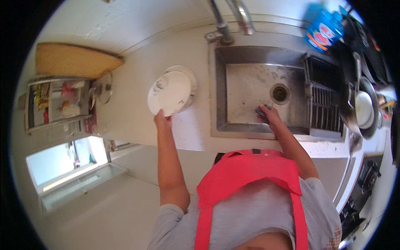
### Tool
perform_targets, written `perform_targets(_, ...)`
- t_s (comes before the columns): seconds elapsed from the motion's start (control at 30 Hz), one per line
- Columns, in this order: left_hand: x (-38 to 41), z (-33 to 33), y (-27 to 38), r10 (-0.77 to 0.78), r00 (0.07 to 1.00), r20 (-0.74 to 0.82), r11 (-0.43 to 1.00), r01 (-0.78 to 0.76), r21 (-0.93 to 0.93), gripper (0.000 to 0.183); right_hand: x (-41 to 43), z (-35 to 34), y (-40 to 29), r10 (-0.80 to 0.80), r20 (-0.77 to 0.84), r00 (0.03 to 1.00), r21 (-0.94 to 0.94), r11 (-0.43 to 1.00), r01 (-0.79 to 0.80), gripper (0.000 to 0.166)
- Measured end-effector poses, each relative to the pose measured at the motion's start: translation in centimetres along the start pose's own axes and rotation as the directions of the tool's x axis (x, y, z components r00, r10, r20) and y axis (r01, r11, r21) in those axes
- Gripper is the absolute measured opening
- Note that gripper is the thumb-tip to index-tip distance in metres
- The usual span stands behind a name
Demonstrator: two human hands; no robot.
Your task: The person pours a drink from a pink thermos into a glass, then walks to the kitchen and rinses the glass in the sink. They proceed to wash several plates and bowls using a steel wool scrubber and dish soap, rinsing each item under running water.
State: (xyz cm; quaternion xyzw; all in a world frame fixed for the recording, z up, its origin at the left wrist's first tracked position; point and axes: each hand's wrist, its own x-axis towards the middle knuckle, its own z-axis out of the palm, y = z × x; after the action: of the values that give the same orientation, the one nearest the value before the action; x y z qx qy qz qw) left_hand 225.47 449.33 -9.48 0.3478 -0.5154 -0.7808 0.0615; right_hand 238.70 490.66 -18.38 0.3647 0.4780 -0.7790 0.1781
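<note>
My left hand (163,120) grips the near rim of a white plate (172,92), held over the counter left of the sink. Dark marks show on the plate's face. Behind it, another pale round dish (193,78) is partly hidden. My right hand (271,118) is inside the stainless steel sink (247,93), with its fingers closed on a dark scouring pad (262,113). The drain (280,94) lies just beyond that hand.
A faucet (245,23) stands behind the sink. At the right are a black dish rack (326,106), a blue detergent bottle (325,29) and a pan (372,125) holding a white bowl (364,109). A glass lid (105,87) is at the left.
</note>
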Motion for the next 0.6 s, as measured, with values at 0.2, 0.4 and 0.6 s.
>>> perform_targets(0.2, 0.1, 0.8, 0.9, 0.14, 0.984, -0.108, 0.873, -0.071, 0.482, 0.039, 0.7, 0.0, 0.5, 0.017, 0.006, 1.0, -0.019, 1.0, -0.017, 0.029)
perform_targets(0.4, 1.5, -0.2, 1.2, 0.189, 0.976, -0.107, 0.726, -0.066, 0.684, 0.042, 1.3, 0.5, 1.1, 0.008, -0.07, 0.998, -0.109, 0.994, -0.016, 0.031)
perform_targets(0.6, 3.0, 0.7, 0.7, 0.113, 0.987, -0.112, 0.751, -0.011, 0.66, 0.04, 2.0, 0.3, 1.9, 0.004, -0.112, 0.994, -0.109, 0.994, -0.017, 0.033)
